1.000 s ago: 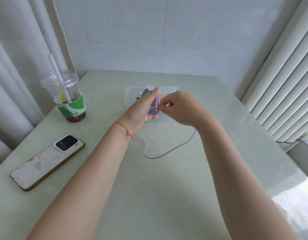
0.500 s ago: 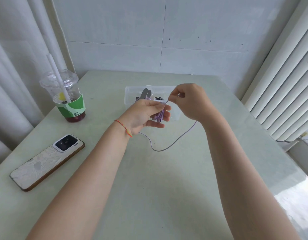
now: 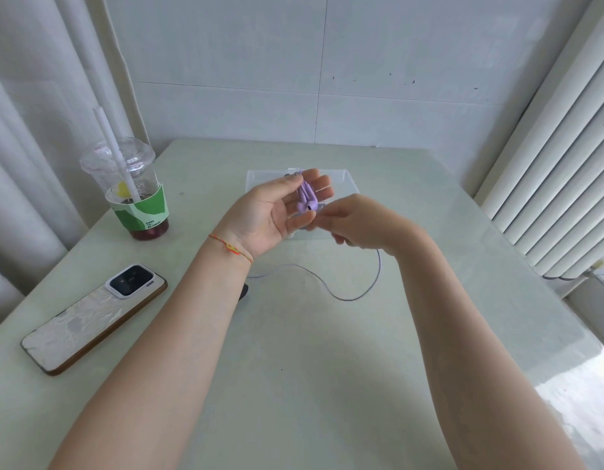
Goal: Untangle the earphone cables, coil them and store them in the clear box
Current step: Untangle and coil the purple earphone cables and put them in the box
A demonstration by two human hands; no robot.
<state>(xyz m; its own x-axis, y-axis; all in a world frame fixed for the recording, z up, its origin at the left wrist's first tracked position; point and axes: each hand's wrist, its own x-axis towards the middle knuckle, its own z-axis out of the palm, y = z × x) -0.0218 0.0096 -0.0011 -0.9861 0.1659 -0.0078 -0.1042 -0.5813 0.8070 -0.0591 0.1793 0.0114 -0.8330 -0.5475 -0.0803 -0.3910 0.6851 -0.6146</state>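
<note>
The left hand (image 3: 273, 212) is held palm up above the desk (image 3: 293, 368), fingers nearly straight, and the purple earphones (image 3: 307, 200) are cradled across them, earbuds toward the camera. Just beside it, the right hand (image 3: 365, 223) is curled, pinching the purple cable (image 3: 344, 296), which is draped down and looped over the desk. The clear box (image 3: 348, 184) is seen behind both hands. Off to the left, a phone (image 3: 93, 317) is laid face down and an iced drink cup (image 3: 134, 191) is stood near the wall.
</note>
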